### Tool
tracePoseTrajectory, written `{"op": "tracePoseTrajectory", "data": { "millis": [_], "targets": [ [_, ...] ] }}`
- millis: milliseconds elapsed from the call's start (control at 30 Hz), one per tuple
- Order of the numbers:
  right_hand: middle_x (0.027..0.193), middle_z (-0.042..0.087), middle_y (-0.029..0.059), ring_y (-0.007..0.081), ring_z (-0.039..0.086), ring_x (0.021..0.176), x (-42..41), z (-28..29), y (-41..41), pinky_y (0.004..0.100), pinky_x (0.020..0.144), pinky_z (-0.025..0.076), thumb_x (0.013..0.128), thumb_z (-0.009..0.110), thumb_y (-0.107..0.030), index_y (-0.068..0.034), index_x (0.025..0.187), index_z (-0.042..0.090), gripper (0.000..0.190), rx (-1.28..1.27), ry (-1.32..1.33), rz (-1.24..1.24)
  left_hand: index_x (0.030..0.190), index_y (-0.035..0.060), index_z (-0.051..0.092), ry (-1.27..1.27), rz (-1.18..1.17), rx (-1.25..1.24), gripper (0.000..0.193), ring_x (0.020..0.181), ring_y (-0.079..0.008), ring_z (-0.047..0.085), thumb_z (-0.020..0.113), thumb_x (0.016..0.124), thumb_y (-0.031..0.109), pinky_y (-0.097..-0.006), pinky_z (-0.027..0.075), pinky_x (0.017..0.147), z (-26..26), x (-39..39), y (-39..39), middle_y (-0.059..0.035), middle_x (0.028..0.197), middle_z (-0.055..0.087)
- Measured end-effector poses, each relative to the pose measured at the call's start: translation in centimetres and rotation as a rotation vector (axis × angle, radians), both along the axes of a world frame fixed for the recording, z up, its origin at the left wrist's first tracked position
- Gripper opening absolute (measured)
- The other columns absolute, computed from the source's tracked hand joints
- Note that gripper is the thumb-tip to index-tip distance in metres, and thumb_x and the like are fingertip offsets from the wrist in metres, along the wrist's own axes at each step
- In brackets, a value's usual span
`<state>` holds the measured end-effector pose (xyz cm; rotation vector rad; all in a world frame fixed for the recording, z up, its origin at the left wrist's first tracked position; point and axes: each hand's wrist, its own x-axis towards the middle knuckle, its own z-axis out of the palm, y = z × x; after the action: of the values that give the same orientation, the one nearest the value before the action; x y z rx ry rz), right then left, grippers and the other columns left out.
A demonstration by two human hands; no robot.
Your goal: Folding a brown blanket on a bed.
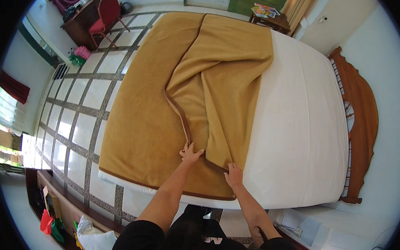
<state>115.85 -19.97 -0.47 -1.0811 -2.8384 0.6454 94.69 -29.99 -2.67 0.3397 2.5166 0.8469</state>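
A mustard-brown blanket (135,128) with dark brown edging lies across the foot half of a bed, partly folded over itself and rumpled in the middle. My left hand (190,154) is on the blanket's dark edging where it ends near the bed's near side, thumb and fingers spread; whether it grips the cloth is unclear. To its right, my right hand (234,174) rests on the near corner of the folded layer, its fingertips on the fabric. A white fitted sheet (294,120) covers the mattress between the blanket and the headboard.
A carved wooden headboard (362,123) stands at the right. Beyond the bed are a small table (276,22) with magazines, a red chair (108,12) and a wooden desk (79,26). Tiled floor (83,93) runs along the left; white pillows (96,242) lie at the lower left.
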Motion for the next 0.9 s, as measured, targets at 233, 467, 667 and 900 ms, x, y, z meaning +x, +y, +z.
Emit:
{"op": "tracePoseTrajectory", "data": {
  "millis": [233, 467, 667, 900],
  "targets": [
    [0.083, 0.058, 0.0162, 0.0378, 0.057, 0.078, 3.9, 2.5, 2.4, 0.0465, 0.067, 0.046, 0.072, 0.058, -0.008, -0.006, 0.088, 0.05, 0.019, -0.007, 0.117, -0.364, 0.084, 0.0022, 0.053, -0.039, 0.132, 0.578, 0.017, 0.068, -0.0119, 0.05, 0.064, 0.075, 0.01, -0.0271, 0.043, 0.064, 2.3, -3.3, -3.5, -0.003, 0.072, 0.053],
    [0.085, 0.061, 0.0162, 0.0372, 0.059, 0.078, 20.4, 7.2, 4.4, 0.0467, 0.067, 0.046, 0.072, 0.054, -0.008, -0.006, 0.086, 0.051, 0.014, 0.12, -0.122, -1.043, 0.073, 0.0053, 0.054, 0.007, -0.149, 0.342, 0.005, 0.059, -0.0141, 0.049, 0.059, 0.073, 0.006, -0.0283, 0.042, 0.058, 4.1, -1.1, -16.8, -0.0021, 0.062, 0.053],
    [0.086, 0.059, 0.0154, 0.0357, 0.058, 0.084, 24.0, 2.8, 0.5, 0.0451, 0.07, 0.046, 0.076, 0.051, -0.006, -0.005, 0.089, 0.048, 0.013, -0.008, -0.253, -1.116, 0.071, 0.0065, 0.061, -0.075, -0.014, 0.096, 0.004, 0.065, -0.0156, 0.058, 0.064, 0.069, 0.008, -0.0288, 0.046, 0.062, 0.4, -1.9, -24.8, -0.0043, 0.066, 0.06],
    [0.084, 0.057, 0.0151, 0.0359, 0.057, 0.084, 26.4, 0.7, 0.2, 0.0448, 0.072, 0.045, 0.074, 0.051, -0.001, -0.006, 0.089, 0.045, 0.016, -0.091, -0.236, -1.031, 0.084, 0.0058, 0.057, 0.057, -0.027, 0.037, 0.015, 0.071, -0.0211, 0.059, 0.065, 0.071, 0.006, -0.033, 0.047, 0.068, -1.3, 0.4, -24.7, -0.008, 0.075, 0.061]
  ]
}}
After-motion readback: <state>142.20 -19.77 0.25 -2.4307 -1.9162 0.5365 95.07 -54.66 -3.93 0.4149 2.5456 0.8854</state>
